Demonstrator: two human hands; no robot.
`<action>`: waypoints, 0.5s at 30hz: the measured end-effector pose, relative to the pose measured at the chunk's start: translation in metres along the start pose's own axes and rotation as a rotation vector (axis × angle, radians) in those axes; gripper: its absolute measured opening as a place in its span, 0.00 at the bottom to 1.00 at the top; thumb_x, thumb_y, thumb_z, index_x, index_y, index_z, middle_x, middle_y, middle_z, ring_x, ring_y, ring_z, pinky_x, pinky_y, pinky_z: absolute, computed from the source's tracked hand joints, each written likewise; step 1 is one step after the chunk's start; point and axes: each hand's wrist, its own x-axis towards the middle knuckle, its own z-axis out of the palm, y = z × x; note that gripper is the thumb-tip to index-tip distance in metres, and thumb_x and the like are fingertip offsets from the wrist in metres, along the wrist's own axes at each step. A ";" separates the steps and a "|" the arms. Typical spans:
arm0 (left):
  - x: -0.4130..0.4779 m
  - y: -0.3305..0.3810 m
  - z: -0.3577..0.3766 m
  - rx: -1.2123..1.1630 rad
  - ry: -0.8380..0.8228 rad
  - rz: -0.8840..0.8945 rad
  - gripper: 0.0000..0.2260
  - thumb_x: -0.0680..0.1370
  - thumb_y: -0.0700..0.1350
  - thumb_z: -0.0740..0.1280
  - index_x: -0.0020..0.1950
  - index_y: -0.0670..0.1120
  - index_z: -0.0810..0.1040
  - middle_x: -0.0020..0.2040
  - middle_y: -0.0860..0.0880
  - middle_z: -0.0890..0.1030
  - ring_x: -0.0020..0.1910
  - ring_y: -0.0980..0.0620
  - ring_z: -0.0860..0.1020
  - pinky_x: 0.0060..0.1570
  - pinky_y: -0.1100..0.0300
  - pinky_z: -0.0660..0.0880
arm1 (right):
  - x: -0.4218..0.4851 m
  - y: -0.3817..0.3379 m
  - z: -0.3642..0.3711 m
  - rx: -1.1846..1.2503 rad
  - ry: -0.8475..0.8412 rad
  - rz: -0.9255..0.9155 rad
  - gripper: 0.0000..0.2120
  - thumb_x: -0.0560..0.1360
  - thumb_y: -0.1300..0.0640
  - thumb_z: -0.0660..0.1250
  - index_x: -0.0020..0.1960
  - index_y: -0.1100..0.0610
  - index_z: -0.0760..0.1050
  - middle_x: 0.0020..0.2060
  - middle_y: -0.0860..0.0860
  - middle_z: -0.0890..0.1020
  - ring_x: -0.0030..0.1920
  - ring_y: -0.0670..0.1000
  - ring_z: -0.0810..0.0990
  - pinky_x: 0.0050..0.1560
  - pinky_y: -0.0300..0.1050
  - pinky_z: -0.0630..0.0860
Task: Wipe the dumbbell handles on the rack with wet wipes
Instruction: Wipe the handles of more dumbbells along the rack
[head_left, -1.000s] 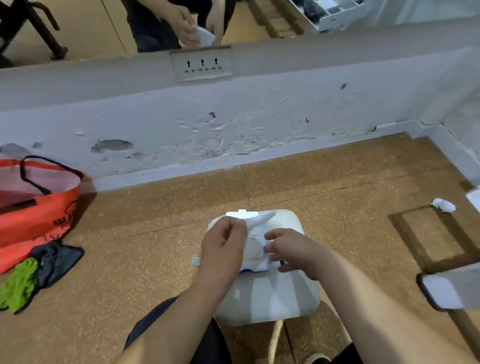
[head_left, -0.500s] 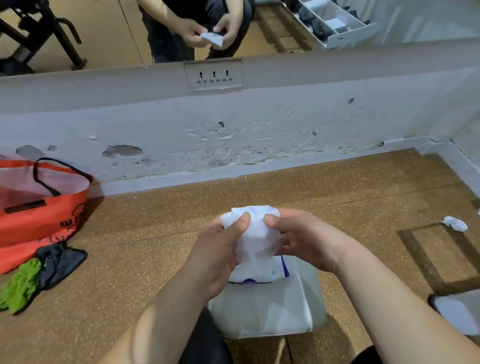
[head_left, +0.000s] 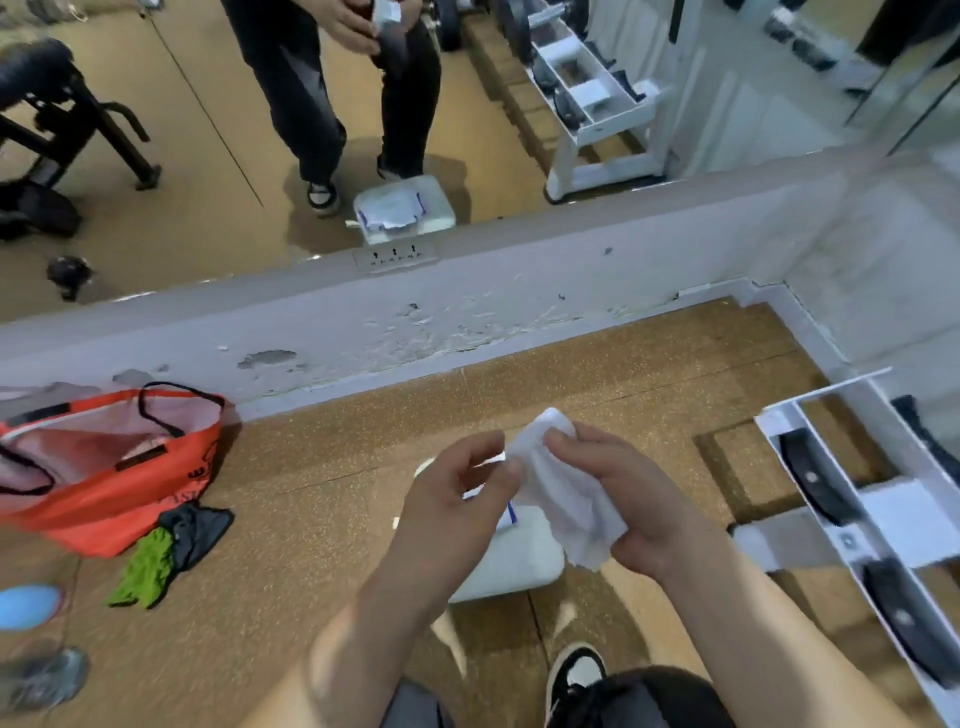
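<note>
Right, nearest: a black-and-white shoe (head_left: 575, 670) on the cork floor (head_left: 311, 519), both forearms reaching fwd above it. Left hand (head_left: 457, 501) and right hand (head_left: 641, 512) hold one wet wipe (head_left: 563, 491) betw. them, over the white wipes pack (head_left: 511, 564) lying on the floor just below.

Right grip: fingers curled round the bunched wipe, lower corner hanging free. Left grip: thumb + forefinger pinching the wipe's left edge, other fingers loosely bent. Step in hand looks like opening out/readying the wipe; no wiping begun yet, I'd say.

To the right, near the right forearm, stands the white dumbbell rack (head_left: 883, 525) w/ dark dumbbells (head_left: 813, 480) in its bays. The handles are mostly hidden by the frame, can't make them out.

Next move, prob.: spread the wipe over the palm, turn right, reach into the nearest bay and wrap it round a handle. That needs a firm closed grip so the wipe doesn't slip.

Left side: orange bag (head_left: 104, 467), green cloth (head_left: 148, 569) just beside it. Beyond: scuffed wall (head_left: 519, 291), then a mirror (head_left: 208, 156) above it.
</note>
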 end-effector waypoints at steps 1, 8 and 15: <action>-0.021 0.027 0.004 -0.033 -0.076 -0.028 0.15 0.77 0.56 0.75 0.64 0.62 0.80 0.59 0.64 0.83 0.60 0.63 0.81 0.60 0.58 0.78 | -0.029 -0.018 0.008 -0.014 -0.022 0.012 0.23 0.78 0.55 0.73 0.66 0.69 0.76 0.60 0.69 0.81 0.57 0.67 0.82 0.54 0.57 0.81; -0.168 0.189 0.032 0.049 -0.384 -0.089 0.20 0.68 0.46 0.81 0.59 0.54 0.83 0.54 0.46 0.86 0.54 0.44 0.85 0.59 0.44 0.81 | -0.255 -0.117 0.058 -0.250 0.122 -0.011 0.09 0.77 0.56 0.76 0.42 0.61 0.83 0.37 0.59 0.84 0.37 0.54 0.84 0.35 0.44 0.79; -0.282 0.259 0.095 0.003 -0.982 -0.237 0.16 0.80 0.41 0.69 0.66 0.37 0.80 0.63 0.32 0.81 0.62 0.36 0.81 0.61 0.45 0.74 | -0.445 -0.132 0.039 -0.312 0.331 -0.117 0.16 0.69 0.48 0.80 0.38 0.55 0.76 0.35 0.53 0.76 0.36 0.51 0.75 0.37 0.49 0.70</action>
